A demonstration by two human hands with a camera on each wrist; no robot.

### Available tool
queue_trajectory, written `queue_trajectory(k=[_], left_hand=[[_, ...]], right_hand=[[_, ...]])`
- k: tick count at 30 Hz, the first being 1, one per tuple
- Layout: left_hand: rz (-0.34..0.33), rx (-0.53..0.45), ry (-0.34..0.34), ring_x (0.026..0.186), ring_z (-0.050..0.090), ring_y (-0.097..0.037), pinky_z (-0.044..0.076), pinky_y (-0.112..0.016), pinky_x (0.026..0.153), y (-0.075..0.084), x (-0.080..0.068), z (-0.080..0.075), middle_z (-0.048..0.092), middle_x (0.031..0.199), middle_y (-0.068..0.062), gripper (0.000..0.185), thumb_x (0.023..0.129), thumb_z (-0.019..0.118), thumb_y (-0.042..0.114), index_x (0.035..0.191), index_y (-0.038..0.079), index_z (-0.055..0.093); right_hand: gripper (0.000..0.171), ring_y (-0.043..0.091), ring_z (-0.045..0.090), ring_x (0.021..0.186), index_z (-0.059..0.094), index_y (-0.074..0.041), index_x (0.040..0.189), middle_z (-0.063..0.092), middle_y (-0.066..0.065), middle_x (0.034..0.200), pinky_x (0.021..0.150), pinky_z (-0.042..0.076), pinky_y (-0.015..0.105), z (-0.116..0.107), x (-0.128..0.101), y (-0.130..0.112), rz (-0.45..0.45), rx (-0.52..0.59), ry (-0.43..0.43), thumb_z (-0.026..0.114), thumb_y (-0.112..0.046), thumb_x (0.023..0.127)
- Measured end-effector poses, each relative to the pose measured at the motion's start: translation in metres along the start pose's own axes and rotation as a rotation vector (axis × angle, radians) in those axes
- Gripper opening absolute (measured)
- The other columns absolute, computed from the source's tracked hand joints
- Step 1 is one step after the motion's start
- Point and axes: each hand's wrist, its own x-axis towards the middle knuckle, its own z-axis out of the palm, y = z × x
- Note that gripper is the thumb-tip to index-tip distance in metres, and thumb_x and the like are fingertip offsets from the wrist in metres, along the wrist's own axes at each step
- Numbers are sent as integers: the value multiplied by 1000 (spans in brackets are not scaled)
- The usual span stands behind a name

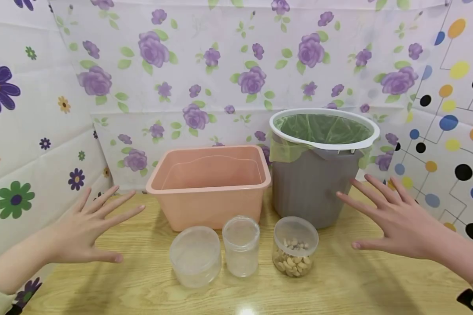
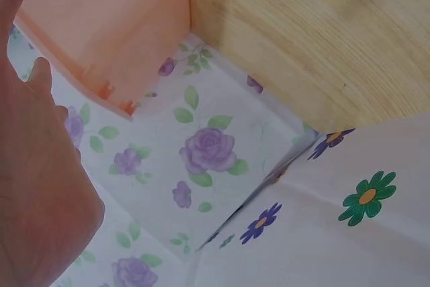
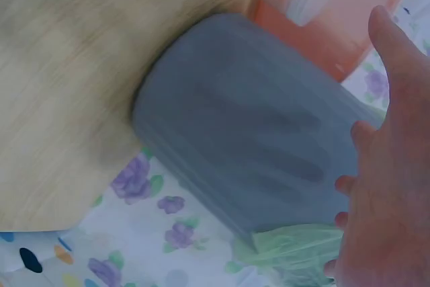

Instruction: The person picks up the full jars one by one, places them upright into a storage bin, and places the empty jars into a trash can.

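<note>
Pink plastic makes the basin [image 1: 209, 183], which stands at the middle back of the wooden table [image 1: 378, 280]; I describe the other places from this basin. Just to the right of the basin stands a grey bin [image 1: 311, 188] with a white rim and a green bag inside. In front of the basin three clear jars stand in a row: an empty wide jar [image 1: 195, 256] on the left, an empty narrow jar [image 1: 241, 246] in the middle, and a jar with nuts [image 1: 294, 252] on the right. The left hand [image 1: 90, 227] hovers to the left of the basin, its fingers straight and spread apart, and it holds nothing. The right hand [image 1: 394, 218] hovers to the right of the basin, near the side of the bin, also with spread fingers and nothing in it. Flowered sheets [image 1: 220, 65] hang behind the basin.
</note>
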Motion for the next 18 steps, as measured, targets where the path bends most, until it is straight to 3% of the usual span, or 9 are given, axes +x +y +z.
queue_trajectory(k=[4, 11, 18], left_hand=[[-13, 22, 6, 153, -20, -11, -24, -56, 118, -3, 2, -3, -2, 168, 10, 100, 73, 68, 72, 156, 33, 27], [-93, -42, -21, 153, -15, -6, -20, -61, 118, -8, 7, -4, 4, 168, 8, 97, 77, 72, 63, 157, 34, 26], [-157, -112, -46, 157, 3, -19, -17, -67, 116, -12, 14, -4, 10, 168, 6, 93, 81, 73, 56, 157, 33, 26]], right_hand=[[96, 22, -8, 156, 31, -36, 155, 23, 10, 164, 123, -17, 52, -4, 7, -4, -16, -6, 1, 66, -75, 74], [95, 29, 8, 156, 34, -33, 154, 29, 11, 162, 126, -13, 46, -7, 23, -14, -107, 17, 67, 65, -76, 74], [92, 30, 21, 151, 41, -29, 152, 31, 9, 161, 128, -6, 37, -3, 35, -23, -201, 50, 139, 66, -74, 75]])
